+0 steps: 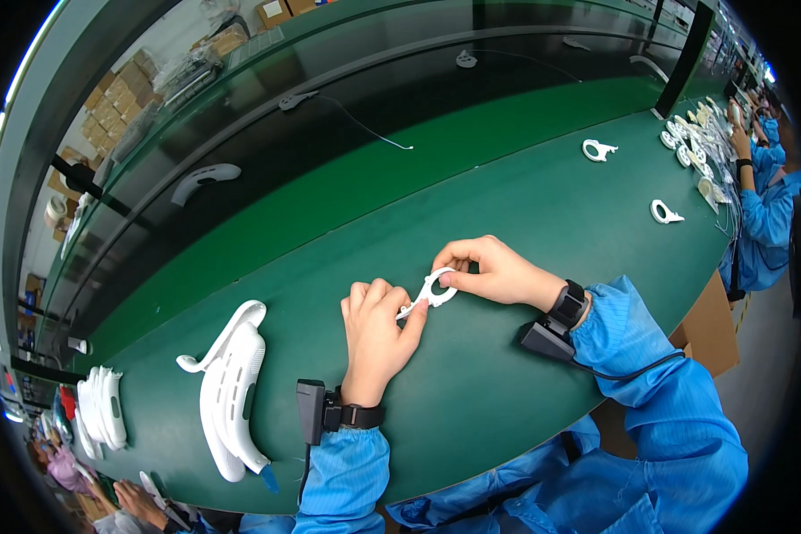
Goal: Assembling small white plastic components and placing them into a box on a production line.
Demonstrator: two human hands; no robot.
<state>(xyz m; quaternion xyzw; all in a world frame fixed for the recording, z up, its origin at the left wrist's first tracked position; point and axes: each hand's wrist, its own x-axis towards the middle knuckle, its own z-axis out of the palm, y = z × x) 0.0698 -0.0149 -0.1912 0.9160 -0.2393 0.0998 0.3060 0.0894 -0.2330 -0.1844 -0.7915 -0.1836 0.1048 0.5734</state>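
From my remote seat I have the right hand [498, 271] closed on the round end of a white ring part [426, 292], pinching it between thumb and fingers. The left hand [374, 329] grips its narrow end the same way, so the piece hangs between both hands above the green tabletop [507, 383]. I judge it to be mid-handling: it is not set down, and I cannot tell whether anything on it is finished. Further off to the right lie two similar parts, an upper loose ring [603, 151] and a lower loose ring [673, 216], apart from each other and touched by neither hand; whether they are done or waiting, I cannot say. My count is three separate ring parts, one held and two lying. Beyond them, a heap of white parts and cables [699, 151] is too tangled to count, with one co-worker in blue [768, 209] beside it. Left of the hands I see one group of curved white shells [231, 392], and farther left one row of white shells [109, 409], both overlapping too much for a sure number
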